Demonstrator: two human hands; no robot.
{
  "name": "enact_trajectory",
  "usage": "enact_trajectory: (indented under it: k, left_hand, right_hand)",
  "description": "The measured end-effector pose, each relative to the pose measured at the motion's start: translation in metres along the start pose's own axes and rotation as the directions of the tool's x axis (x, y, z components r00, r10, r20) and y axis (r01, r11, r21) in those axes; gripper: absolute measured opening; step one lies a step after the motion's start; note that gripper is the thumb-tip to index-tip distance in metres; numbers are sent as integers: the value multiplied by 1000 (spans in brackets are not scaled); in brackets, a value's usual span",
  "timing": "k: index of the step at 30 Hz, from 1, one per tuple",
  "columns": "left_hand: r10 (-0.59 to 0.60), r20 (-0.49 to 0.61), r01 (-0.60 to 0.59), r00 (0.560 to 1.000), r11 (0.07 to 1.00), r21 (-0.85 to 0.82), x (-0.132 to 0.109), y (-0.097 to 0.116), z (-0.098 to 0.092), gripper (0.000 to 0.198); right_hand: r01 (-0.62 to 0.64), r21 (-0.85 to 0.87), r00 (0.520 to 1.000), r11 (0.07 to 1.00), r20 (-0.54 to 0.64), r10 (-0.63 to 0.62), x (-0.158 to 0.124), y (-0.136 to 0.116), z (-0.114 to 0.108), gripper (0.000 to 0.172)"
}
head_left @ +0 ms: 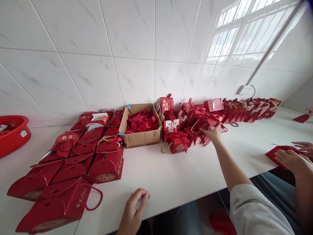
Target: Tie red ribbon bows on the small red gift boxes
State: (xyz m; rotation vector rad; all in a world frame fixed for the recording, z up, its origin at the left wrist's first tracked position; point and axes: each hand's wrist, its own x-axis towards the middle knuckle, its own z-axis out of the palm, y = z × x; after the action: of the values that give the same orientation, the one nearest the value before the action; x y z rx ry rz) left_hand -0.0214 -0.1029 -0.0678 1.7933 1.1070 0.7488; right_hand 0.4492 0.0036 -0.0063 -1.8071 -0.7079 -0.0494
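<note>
My right hand (pixel 214 133) reaches out to the cluster of finished-looking boxes, thumb and fingers gripping a red gift box (pixel 204 122) with a ribbon on top and a twisted cord handle. Beside it stands another red gift box (pixel 179 143) tied with a dark red bow. My left hand (pixel 137 207) rests at the table's front edge, fingers curled and thumb meeting the index finger; nothing shows in it. Left of that hand, several red boxes (pixel 60 205) without bows stand in rows, some with cord handles.
A cardboard box (pixel 141 140) of red ribbons stands against the tiled wall between the two groups. At far left is a red plastic basin (pixel 14 140). More gift boxes (pixel 254 109) line the wall at right, where a co-worker's hands (pixel 293 160) handle a red box (pixel 275 155).
</note>
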Motion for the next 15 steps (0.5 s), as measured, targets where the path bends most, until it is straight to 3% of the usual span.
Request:
enact_trajectory:
  k: [3, 9, 15]
  left_hand:
    - [-1, 0, 1, 1000, 1000, -11, -1, 1, -1, 29]
    - [1, 4, -1, 1000, 1000, -14, 1, 4, -1, 30]
    - [-5, -12, 4, 1000, 999, -41, -1, 5, -1, 29]
  right_hand:
    - [-91, -61, 996, 994, 9, 92, -8, -3, 5, 121]
    - [-154, -82, 988, 985, -3, 154, -6, -9, 0, 128]
    - [-170, 62, 985, 984, -29, 172, -21, 1, 3, 130]
